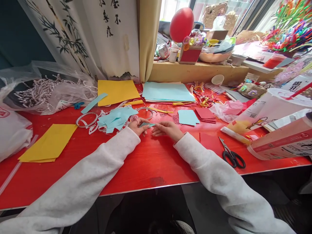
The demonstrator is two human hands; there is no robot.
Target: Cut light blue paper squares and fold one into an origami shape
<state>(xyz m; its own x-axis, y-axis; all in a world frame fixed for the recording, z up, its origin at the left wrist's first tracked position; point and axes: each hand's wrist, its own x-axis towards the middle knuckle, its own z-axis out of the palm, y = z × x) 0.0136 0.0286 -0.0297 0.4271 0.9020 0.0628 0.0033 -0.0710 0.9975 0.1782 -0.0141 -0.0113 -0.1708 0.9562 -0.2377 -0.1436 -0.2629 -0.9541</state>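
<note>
Between my two hands, a little above the red table, is a small piece of light blue paper. My left hand pinches its left end, and the fingertips of my right hand close on its right end. Just left of my left hand lies a loose heap of light blue paper pieces, with a roll of clear tape beside it. Another tape roll sits behind my hands. To the right of my right hand are a small stack of light blue paper and a stack of red paper squares.
Black-handled scissors lie at the right, near large plastic cups. Yellow sheets lie at the left. Behind are yellow paper and larger light blue sheets. A plastic bag with beaded stems occupies the back left.
</note>
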